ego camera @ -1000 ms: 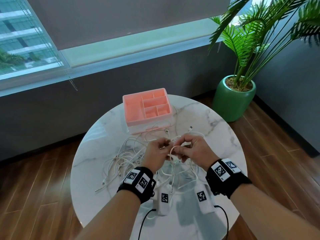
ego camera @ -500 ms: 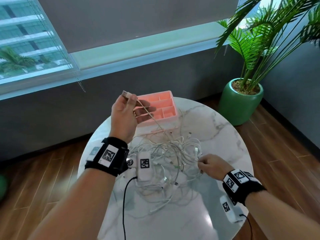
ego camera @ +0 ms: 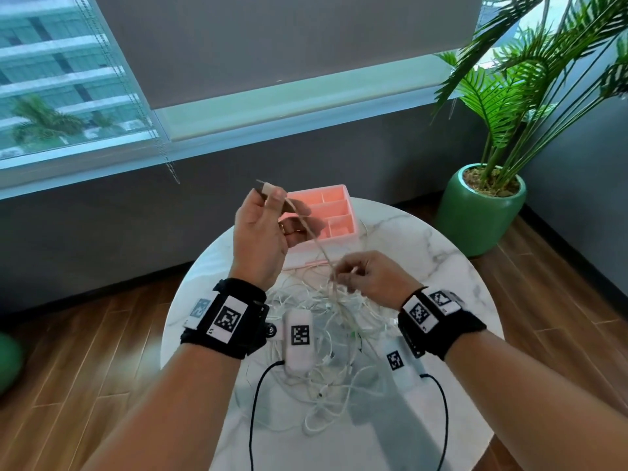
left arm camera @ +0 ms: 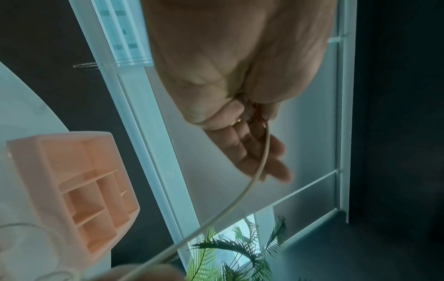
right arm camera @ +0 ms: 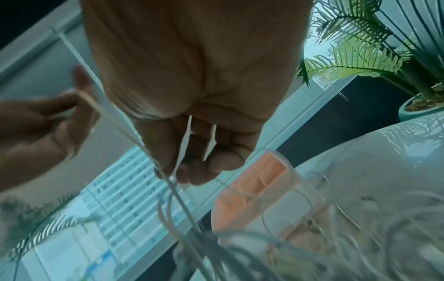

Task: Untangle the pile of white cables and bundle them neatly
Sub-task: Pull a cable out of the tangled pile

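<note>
The left hand's [ego camera: 263,232] thumb and forefinger are pinched together on the plug end of one white cable [ego camera: 307,232], held up high, while its other fingers lie loosely spread. From there the cable runs taut, down and to the right, into the right hand [ego camera: 368,275], whose fingers [right arm camera: 192,167] are curled round it and one or two neighbouring strands just above the heap.

The step in hand looks like drawing a single cable free of the tangle: one end is found and lifted, the rest is not yet out. The next move likely calls for the right hand to slide down the strand or hold back the others while the left pulls, easing it through any loops rather than tugging, since a hard pull could tighten a knot.

The pile of cables [ego camera: 326,338] lies on the round marble tabletop [ego camera: 452,266], near the person and under both wrists, still thoroughly knotted; no bundle is visible. A pink tray [ego camera: 336,212] with compartments sits at the far side, with some strands reaching close to its near edge, so a rising cable may drag against it. A potted palm [ego camera: 489,205] stands on the floor at far right, well clear.
</note>
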